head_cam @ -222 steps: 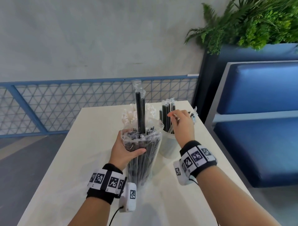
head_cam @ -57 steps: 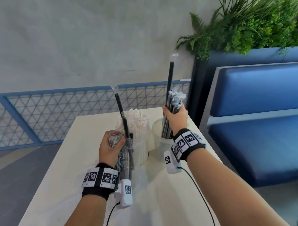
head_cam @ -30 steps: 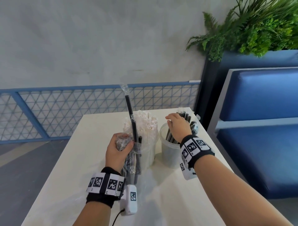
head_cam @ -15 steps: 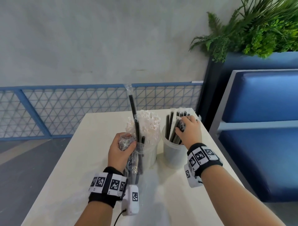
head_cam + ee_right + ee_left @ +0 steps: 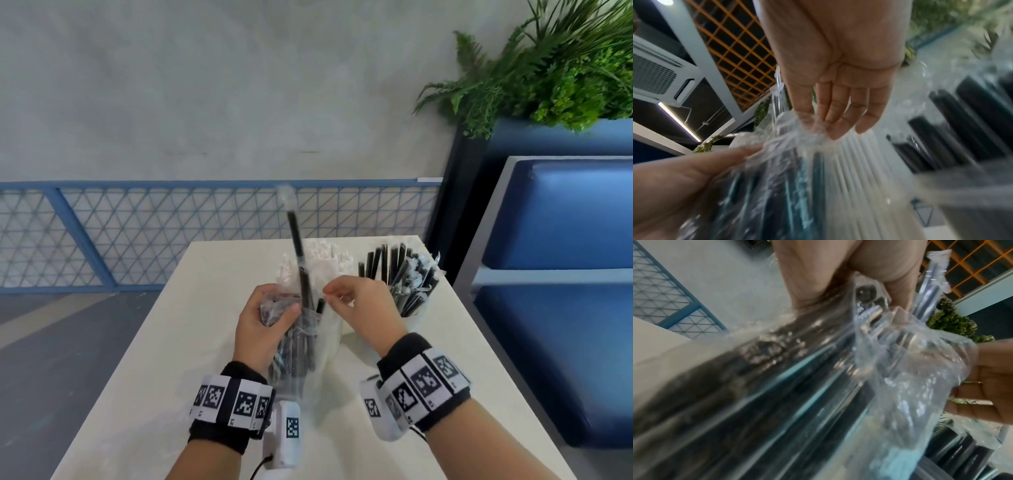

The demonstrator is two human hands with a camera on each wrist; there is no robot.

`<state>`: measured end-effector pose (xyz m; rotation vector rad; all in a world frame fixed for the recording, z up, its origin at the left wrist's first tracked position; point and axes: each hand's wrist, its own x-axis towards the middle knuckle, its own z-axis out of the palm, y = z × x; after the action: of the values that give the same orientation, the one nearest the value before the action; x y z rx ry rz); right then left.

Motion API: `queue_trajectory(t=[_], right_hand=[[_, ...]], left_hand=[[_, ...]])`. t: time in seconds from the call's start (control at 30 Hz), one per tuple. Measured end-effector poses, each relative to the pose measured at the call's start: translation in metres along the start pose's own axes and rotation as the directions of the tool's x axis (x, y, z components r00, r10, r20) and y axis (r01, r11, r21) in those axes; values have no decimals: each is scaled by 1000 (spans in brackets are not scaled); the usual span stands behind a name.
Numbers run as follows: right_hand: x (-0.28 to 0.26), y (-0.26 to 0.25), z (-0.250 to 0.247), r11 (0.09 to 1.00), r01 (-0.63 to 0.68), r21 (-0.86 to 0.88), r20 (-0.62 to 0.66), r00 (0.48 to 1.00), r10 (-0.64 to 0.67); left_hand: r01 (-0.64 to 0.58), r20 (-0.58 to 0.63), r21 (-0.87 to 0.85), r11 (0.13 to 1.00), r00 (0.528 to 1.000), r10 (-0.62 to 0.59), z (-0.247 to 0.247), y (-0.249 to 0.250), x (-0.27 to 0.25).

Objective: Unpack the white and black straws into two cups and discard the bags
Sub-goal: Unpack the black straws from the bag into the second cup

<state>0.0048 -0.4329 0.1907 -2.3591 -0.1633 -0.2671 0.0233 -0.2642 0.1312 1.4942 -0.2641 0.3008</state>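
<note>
My left hand (image 5: 284,310) grips a clear bag of black straws (image 5: 294,349), standing upright on the white table (image 5: 164,359). One wrapped black straw (image 5: 297,243) sticks up high out of the bag. My right hand (image 5: 329,295) pinches the bag's open rim (image 5: 813,131) on the right side. In the left wrist view the bag (image 5: 900,369) fills the frame, blurred. Just behind the bag stand the white straws (image 5: 329,257) in their cup. Several black straws (image 5: 400,274) lean in a translucent cup (image 5: 417,317) at the right.
A blue mesh railing (image 5: 171,236) runs beyond the table's far edge. A blue padded bench (image 5: 561,308) is close to the table's right side, with a planter of green ferns (image 5: 548,75) behind it. Bare tabletop lies to the left and near me.
My right hand has left the black straws in the right cup and come left to pinch the bag's rim. My left hand still holds the bag in the same place.
</note>
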Motion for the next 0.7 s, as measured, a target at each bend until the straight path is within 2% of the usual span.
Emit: queue_trajectory(t=[0.13,0.2,0.3,0.47,0.57,0.7], right_hand=[[-6,4,16,999,-39,-25,109,993,42],[-7,4,19,999,-31,-28,210,977,36],[-7,6,31,996,-43,76,319,948,17],[-11,8,58,969,-108,222,318,948,33],[-12,5,67,922,-180,343,287,955,79],[-8,6,75,886,-246,393,319,940,119]], left_hand=[[100,83,-36,994,992,-96,-11,-9,-9],[150,163,35,988,974,-154,-18,-13,-15],[227,250,131,965,934,-254,-25,-23,-24],[316,294,149,937,891,-347,-36,-33,-27],[342,288,143,929,883,-370,-40,-37,-25],[365,321,121,923,866,-384,-43,-41,-22]])
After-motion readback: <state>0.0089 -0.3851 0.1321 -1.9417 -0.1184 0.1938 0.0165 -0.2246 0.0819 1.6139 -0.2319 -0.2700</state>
